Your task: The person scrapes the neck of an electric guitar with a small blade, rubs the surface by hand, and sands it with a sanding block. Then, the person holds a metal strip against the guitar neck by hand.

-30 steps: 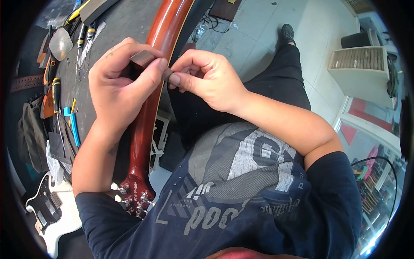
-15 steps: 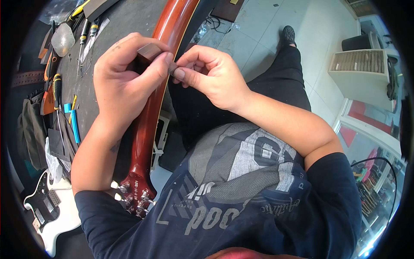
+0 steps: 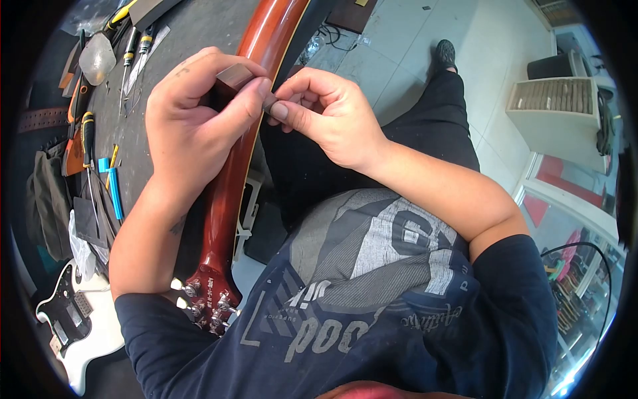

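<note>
Headstock (image 3: 216,299): dark red, lettered, metal tuners, toward 7 o'clock.
Left hand (image 3: 189,126): grasping the brown piece (image 3: 232,78) between thumb and curled fingers.
Right hand (image 3: 339,123): pinching a small tip (image 3: 269,102) between thumb and forefinger, at its own 10 o'clock.
Brown piece: flat, straight-edged, smooth-faced, showing at the left hand's 1 o'clock; it and the tip line up from 10 to 4 o'clock. Fingers hide the middle, so I can't tell if they join.
Guitar neck (image 3: 222,193): glossy reddish-brown, pale edge line, running 1 to 7 o'clock beneath the left hand.
Counter (image 3: 206,33): dark and matte, with screwdrivers (image 3: 127,60) toward 10 o'clock.
White guitar body (image 3: 96,329): toward 8 o'clock.
Floor (image 3: 392,66): pale tiles, toward 1 o'clock.
</note>
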